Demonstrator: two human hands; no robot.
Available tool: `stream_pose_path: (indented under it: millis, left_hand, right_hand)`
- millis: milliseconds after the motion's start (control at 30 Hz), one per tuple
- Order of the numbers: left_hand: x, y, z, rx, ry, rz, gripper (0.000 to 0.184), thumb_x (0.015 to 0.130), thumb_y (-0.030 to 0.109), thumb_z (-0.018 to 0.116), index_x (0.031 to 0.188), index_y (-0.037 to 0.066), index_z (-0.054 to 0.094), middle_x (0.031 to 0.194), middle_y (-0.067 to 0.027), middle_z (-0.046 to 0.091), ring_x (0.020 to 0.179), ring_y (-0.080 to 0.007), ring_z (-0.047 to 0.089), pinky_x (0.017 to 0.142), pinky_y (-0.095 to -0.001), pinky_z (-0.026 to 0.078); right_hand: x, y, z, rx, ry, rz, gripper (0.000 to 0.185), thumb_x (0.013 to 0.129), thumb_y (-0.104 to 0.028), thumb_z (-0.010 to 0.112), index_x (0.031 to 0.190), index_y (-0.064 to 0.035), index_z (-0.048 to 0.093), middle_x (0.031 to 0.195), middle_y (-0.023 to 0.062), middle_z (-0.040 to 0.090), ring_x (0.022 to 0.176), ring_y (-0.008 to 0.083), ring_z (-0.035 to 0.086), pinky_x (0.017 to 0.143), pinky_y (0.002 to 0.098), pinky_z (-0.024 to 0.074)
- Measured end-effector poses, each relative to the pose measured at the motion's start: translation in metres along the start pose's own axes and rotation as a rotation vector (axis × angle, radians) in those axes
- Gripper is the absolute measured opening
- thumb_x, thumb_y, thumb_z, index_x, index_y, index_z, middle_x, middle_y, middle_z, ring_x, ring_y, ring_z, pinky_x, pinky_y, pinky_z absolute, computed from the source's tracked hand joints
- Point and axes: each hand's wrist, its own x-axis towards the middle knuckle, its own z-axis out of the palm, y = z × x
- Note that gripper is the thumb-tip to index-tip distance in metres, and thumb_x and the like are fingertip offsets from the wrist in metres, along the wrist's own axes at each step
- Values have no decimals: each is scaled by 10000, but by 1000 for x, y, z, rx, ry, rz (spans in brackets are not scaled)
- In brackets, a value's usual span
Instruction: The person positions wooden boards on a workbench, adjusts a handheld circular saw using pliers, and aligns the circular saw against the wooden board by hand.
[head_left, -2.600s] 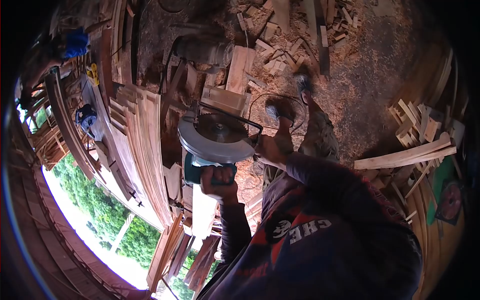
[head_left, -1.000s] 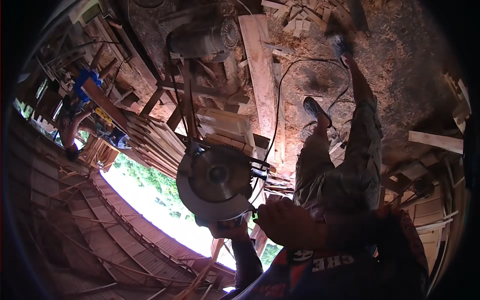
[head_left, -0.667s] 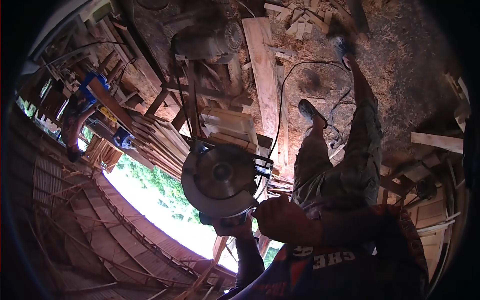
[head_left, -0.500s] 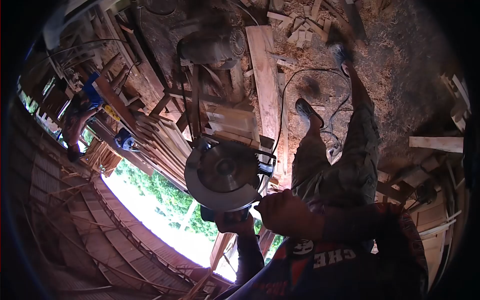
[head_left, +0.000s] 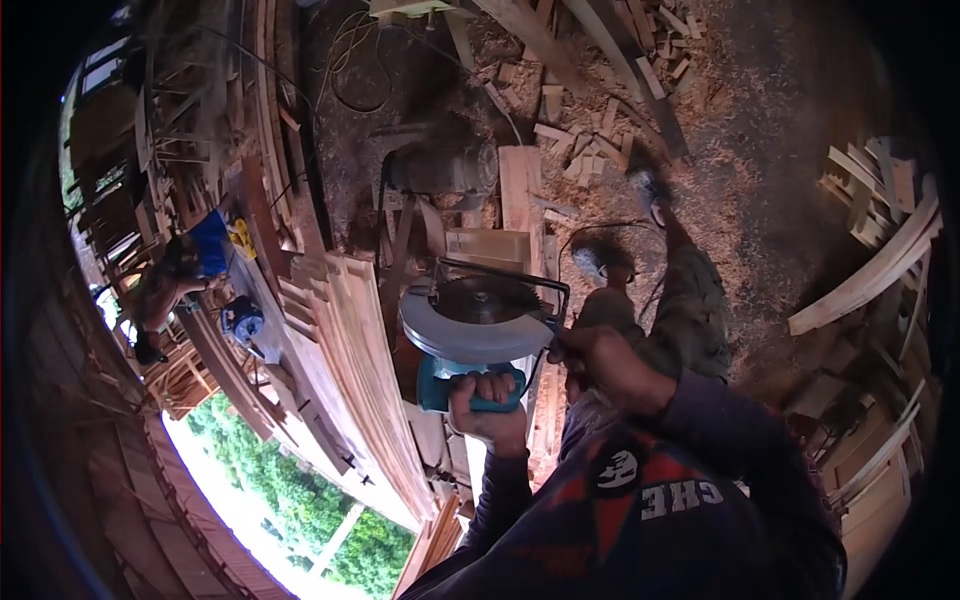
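A teal circular saw (head_left: 470,335) is held up in front of my body, its toothed blade (head_left: 485,300) facing up under a grey guard. My left hand (head_left: 487,405) wraps its fingers around the teal handle. My right hand (head_left: 610,362) is closed at the right end of the saw, by the corner of its black base frame (head_left: 562,292). Just which part those fingers grip is hidden. Behind the saw lies a pale plank (head_left: 518,190).
Long stacked boards (head_left: 365,350) run along the left. A blue power tool (head_left: 241,320) sits on a bench, with another person (head_left: 160,295) beyond it. A dark motor (head_left: 440,170) stands ahead. Wood offcuts (head_left: 590,150) and sawdust cover the floor; curved pieces (head_left: 870,270) lie to the right.
The saw has tilted, so its blade shows narrower and the teal body and my left fingers are visible. My right hand has moved up along it. The view has shifted.
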Motion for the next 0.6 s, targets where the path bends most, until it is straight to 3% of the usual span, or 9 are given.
stream_pose_path:
  millis: [100,133,200,233,267,333,467,533,600]
  left_hand:
    - [-4,-3,4,-33,20,12,112,865,157,572,785,131,499,597,1,379,494,-143,372,608,-345,380]
    - [-4,-3,2,-35,-1,2,103,862,152,578,798,129,500,603,2,379,507,-143,377,614,-346,382]
    - [-6,-1,3,-34,16,4,96,861,154,581,809,129,503,609,4,379,527,-143,384,615,-345,381]
    - [-5,0,4,-40,22,-6,94,862,154,579,812,130,503,608,3,377,527,-143,383,619,-345,383]
    - [-4,0,5,-46,22,-20,91,863,154,577,814,130,503,607,2,375,528,-144,381,622,-345,385]
    - [-4,1,5,-58,25,-42,92,861,149,577,808,131,504,605,2,367,533,-146,383,630,-348,391]
    - [-2,1,3,-41,4,-37,115,853,140,583,788,132,489,614,-2,367,544,-151,397,638,-353,395]
    - [-2,2,4,-53,8,-40,125,852,140,583,780,133,481,619,-3,372,548,-153,402,639,-355,395]
    - [-2,2,7,-54,-10,-33,134,855,138,578,775,131,472,628,-8,385,552,-158,409,639,-353,398]
  right_hand:
    - [12,25,-9,438,-183,66,365,1037,-290,475,931,35,604,642,66,528,488,235,585,522,382,504]
    - [12,27,-15,428,-183,78,365,1037,-290,475,931,35,604,642,66,528,488,235,585,522,382,504]
    - [4,22,-21,-731,184,-671,266,1012,-244,541,976,14,595,695,99,532,630,274,634,594,397,519]
    - [-9,9,-15,-1025,322,-826,228,972,-215,606,1001,8,576,752,131,545,745,303,638,679,407,525]
    - [-12,1,-14,-1028,322,-831,228,972,-215,606,1001,8,576,752,131,545,745,303,638,679,407,525]
    - [-15,-8,-16,-1438,119,-1192,236,925,-199,613,1008,17,564,780,124,575,750,286,641,712,396,527]
    - [-6,-11,-14,-1912,76,-1155,252,861,-191,587,992,23,567,786,110,583,727,265,643,702,391,528]
    - [-6,-13,-15,-1931,31,-1132,250,858,-198,597,976,22,573,799,138,592,705,264,641,685,383,521]
    - [1,-1,-16,-1574,66,-1086,199,871,-172,587,931,17,587,765,160,598,652,270,648,594,393,514]
